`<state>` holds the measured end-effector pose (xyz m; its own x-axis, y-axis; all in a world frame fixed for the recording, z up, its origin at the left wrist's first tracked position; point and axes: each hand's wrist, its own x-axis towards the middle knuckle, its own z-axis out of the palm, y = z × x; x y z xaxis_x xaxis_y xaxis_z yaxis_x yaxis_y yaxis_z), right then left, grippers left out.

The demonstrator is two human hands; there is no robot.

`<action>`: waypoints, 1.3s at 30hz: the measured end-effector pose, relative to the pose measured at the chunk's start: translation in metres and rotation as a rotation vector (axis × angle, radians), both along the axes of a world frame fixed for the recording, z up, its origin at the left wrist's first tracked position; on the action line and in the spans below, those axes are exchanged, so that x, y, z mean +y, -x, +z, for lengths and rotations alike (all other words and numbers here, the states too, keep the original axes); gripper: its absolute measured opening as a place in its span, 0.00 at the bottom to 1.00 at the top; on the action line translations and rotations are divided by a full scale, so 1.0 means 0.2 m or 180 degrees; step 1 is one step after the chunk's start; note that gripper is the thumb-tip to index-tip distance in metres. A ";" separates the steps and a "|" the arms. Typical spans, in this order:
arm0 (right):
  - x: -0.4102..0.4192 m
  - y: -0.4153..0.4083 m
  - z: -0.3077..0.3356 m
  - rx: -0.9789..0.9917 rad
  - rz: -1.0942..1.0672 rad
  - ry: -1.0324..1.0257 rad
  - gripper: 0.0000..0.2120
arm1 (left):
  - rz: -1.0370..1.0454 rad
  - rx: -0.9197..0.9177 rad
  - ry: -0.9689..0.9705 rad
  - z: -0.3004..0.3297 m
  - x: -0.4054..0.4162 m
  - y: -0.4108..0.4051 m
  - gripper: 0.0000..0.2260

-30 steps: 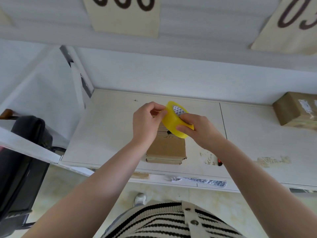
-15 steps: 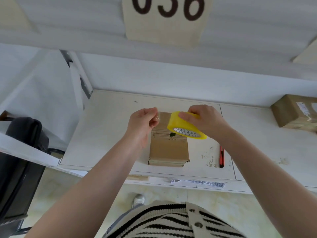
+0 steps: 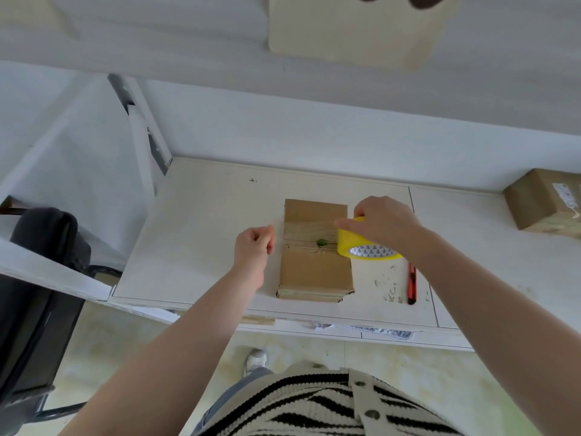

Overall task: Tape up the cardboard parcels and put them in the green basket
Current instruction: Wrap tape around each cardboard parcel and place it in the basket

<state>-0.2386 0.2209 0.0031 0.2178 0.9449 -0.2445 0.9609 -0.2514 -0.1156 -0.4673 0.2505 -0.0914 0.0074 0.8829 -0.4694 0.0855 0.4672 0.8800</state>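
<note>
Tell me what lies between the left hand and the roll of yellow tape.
In the head view, the cardboard parcel lies on the table between the left hand and the yellow tape roll gripped by the right hand.

Both bare forearms reach up from the bottom of the frame toward its centre. The left hand hovers just left of centre, fingers curled in with thumb and fingertips pinched together. The right hand, right of centre, arches knuckles-up, its fingers bent down and gripping what it holds.
</note>
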 end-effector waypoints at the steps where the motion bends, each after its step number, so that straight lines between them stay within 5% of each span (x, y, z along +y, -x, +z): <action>1: 0.01 0.00 0.00 -0.0040 0.0004 0.0004 0.23 | 0.0074 -0.0002 0.0107 -0.02 0.00 -0.01 0.19; 11: 0.03 0.02 -0.03 -0.0149 -0.0077 0.0058 0.24 | 0.0335 -0.0281 0.0431 -0.13 -0.01 -0.12 0.10; 18: 0.03 0.03 -0.03 -0.0164 -0.0073 0.0048 0.26 | 0.0013 0.0273 -0.0356 -0.18 -0.02 -0.12 0.06; 22: 0.03 0.03 -0.03 -0.0222 -0.0075 0.0068 0.26 | -0.0429 0.0669 -0.0933 -0.19 -0.02 -0.09 0.09; 39: 0.02 0.07 -0.03 -0.0314 0.0023 0.0113 0.26 | -0.1257 0.1473 -0.1163 -0.19 0.02 -0.08 0.20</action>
<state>-0.2525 0.2258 -0.0029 0.2356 0.9377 -0.2555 0.9690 -0.2466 -0.0117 -0.4522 0.2550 -0.1292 0.2309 0.9569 -0.1759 0.5906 0.0058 0.8069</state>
